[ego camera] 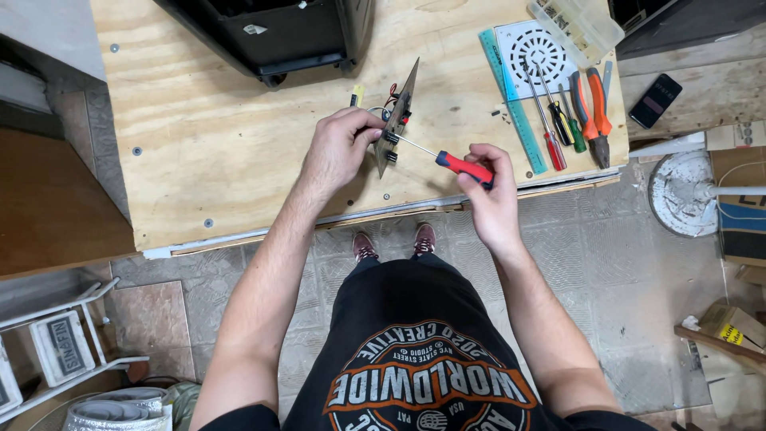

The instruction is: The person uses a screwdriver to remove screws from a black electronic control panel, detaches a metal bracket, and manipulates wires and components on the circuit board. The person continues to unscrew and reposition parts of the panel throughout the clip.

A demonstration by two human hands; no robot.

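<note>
My arms are bare from the short sleeves down, with no watch, rings or gloves on my left hand (339,148) or my right hand (488,187). I wear a black T-shirt (415,319) with a large round print across the chest in orange and white, lettering curved around a ring. Below, against the stone floor tiles, the toes of my dark reddish-brown shoes (395,242) show, each with a paler sole edge, side by side
</note>
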